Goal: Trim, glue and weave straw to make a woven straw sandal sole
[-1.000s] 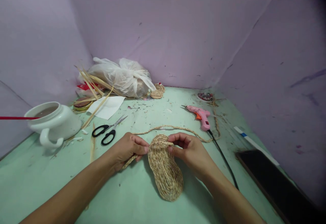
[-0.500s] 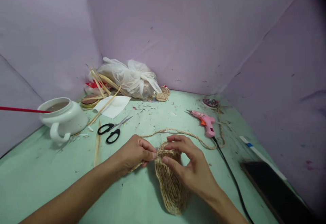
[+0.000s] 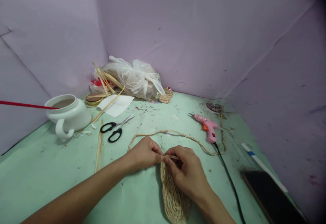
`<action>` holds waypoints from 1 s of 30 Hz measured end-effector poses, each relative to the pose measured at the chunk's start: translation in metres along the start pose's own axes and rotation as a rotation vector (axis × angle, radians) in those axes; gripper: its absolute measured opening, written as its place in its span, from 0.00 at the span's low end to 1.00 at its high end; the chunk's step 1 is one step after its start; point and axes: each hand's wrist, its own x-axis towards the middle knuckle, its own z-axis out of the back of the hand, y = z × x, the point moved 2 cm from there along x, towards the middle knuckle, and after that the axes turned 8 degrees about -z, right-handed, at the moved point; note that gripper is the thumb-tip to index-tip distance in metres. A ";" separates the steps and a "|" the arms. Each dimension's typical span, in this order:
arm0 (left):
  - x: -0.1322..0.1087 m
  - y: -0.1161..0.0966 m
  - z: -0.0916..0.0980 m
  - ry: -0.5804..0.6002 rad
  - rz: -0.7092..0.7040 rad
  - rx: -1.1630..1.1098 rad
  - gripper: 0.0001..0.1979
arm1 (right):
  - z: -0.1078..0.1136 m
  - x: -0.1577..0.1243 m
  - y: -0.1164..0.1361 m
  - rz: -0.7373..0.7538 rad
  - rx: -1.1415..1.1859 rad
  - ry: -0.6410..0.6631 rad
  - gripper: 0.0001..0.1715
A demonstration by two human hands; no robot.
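Observation:
A long oval piece of coiled, braided straw cord [image 3: 174, 196] lies at the near middle of the table, its far end between my hands. My left hand [image 3: 145, 153] pinches the braided cord at the left of that end. Thumb and fingers of my right hand [image 3: 187, 169] close on the far rim of the coiled piece, right beside my left fingertips. From there a loose length of braided cord [image 3: 175, 133] runs in a loop across the table toward the glue gun. My fingers hide part of the far rim.
A pink glue gun [image 3: 207, 126] with a black cable lies at right, a dark phone-like slab [image 3: 272, 196] nearer. Black-handled scissors [image 3: 115, 130] lie left of centre. A white pot [image 3: 72, 115] holding liquid and a red stick stands at left. Behind are a tied plastic bag [image 3: 137, 78] and straw strips.
My right fingers have closed from a loose spread onto the coiled piece's far rim. Both hands and the piece sit slightly lower and further right in view; the camera has shifted a little.

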 end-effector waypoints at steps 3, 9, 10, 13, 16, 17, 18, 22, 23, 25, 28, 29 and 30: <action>0.002 0.000 -0.001 0.005 -0.038 0.063 0.07 | -0.001 0.000 -0.001 -0.029 0.025 0.017 0.04; -0.004 -0.015 0.013 -0.062 -0.141 0.253 0.11 | -0.006 0.002 -0.009 -0.117 0.007 0.046 0.05; -0.006 -0.018 0.022 -0.129 -0.167 0.350 0.12 | -0.007 0.002 -0.010 -0.130 0.013 0.048 0.06; -0.016 -0.022 0.059 -0.425 -0.062 0.803 0.14 | -0.008 0.004 -0.011 -0.152 0.042 0.040 0.06; -0.023 -0.016 0.088 -0.499 0.173 1.136 0.15 | -0.007 0.004 -0.009 -0.169 0.062 0.027 0.06; -0.023 -0.013 0.094 -0.459 0.223 1.188 0.15 | -0.007 0.004 -0.009 -0.174 0.067 0.026 0.06; -0.023 -0.009 0.097 -0.415 0.251 1.219 0.14 | -0.007 0.004 -0.010 -0.179 0.074 0.028 0.06; -0.021 -0.002 0.100 -0.384 0.261 1.301 0.14 | -0.007 0.003 -0.012 -0.194 0.099 0.033 0.06; -0.021 -0.001 0.100 -0.398 0.267 1.320 0.15 | -0.008 0.003 -0.012 -0.196 0.102 0.035 0.06; -0.019 0.000 0.102 -0.423 0.286 1.354 0.16 | -0.008 0.003 -0.012 -0.195 0.104 0.036 0.07; -0.018 0.002 0.105 -0.441 0.314 1.391 0.17 | -0.008 0.003 -0.010 -0.191 0.106 0.030 0.07; -0.018 0.002 0.105 -0.450 0.334 1.396 0.17 | -0.007 0.003 -0.010 -0.189 0.109 0.022 0.07; -0.018 0.002 0.106 -0.468 0.361 1.395 0.17 | -0.007 0.003 -0.010 -0.188 0.113 0.014 0.07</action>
